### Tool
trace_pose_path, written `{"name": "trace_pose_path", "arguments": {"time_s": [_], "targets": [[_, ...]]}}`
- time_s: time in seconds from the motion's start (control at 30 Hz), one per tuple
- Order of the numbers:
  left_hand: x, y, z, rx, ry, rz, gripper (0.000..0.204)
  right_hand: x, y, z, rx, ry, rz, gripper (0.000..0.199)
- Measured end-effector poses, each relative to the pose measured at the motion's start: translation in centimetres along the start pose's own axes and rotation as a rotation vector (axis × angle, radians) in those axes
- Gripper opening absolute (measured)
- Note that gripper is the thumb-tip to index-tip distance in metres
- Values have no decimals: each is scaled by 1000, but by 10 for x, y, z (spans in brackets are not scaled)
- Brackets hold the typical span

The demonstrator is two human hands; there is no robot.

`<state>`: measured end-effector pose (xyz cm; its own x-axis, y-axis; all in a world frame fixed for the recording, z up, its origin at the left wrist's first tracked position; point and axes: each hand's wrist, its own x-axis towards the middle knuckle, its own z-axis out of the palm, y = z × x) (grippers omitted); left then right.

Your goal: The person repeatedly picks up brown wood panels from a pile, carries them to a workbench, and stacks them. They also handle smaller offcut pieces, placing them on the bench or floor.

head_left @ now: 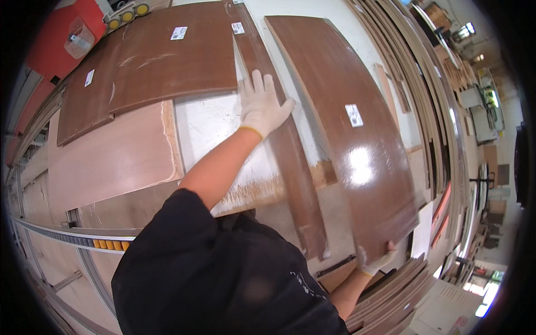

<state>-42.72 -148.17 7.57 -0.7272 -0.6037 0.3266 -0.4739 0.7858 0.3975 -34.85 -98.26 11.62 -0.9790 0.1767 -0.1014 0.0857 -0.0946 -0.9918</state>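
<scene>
Long, glossy brown rectangular wood-look panel (329,89), white label (354,115) on its face; located to the right of a narrow, dark-brown flat strip (296,162), its upper part over a white, scuffed work surface (206,131), its lower end reaching beyond that surface's worn edge; whether the lower end is raised cannot be told; handling, by judgement: stiff, fairly heavy for its length, awkward from one end alone; polished face likely slippery under fabric gloves, corners and finish liable to chip or scratch; best taken by the two long edges or by opposite ends, palms off the shine

Left hand (261,108), in a white knit glove with yellow cuff: fingers spread wide, thumb out to the right, laid over the narrow strip beside a broad brown panel (178,61); grasping nothing, exact contact under the palm hidden

Right hand (381,261), in a similar white glove: curled narrow about the glossy panel's lower end, a bare digit showing at the edge; remaining fingers hidden; stacked brown boards (396,296) near it, below
</scene>
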Motion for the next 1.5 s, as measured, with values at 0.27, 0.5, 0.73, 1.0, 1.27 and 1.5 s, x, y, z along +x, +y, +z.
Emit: {"name": "trace_pose_path", "arguments": {"time_s": [0.27, 0.5, 0.73, 1.0, 1.27, 1.5], "targets": [[89, 41, 35, -23, -271, 177, 77, -24, -135, 82, 500, -17, 29, 63], [59, 103, 13, -2224, -175, -1062, 66, -78, -170, 96, 469, 97, -143, 60], [-4, 192, -34, -2043, -528, -349, 56, -133, -134, -4, 301, 288, 56, 71], [-81, 368, -110, -2022, -906, 22, 52, -212, -61, -133, 639, 295, -182, 91], [-359, 614, -80, -1820, -1241, 291, 41, -295, -39, -305, 891, 615, -391, 82], [-631, 672, -46, -1583, -2246, 22, 29, -339, -30, -379, 711, 1204, -582, 79]]}}
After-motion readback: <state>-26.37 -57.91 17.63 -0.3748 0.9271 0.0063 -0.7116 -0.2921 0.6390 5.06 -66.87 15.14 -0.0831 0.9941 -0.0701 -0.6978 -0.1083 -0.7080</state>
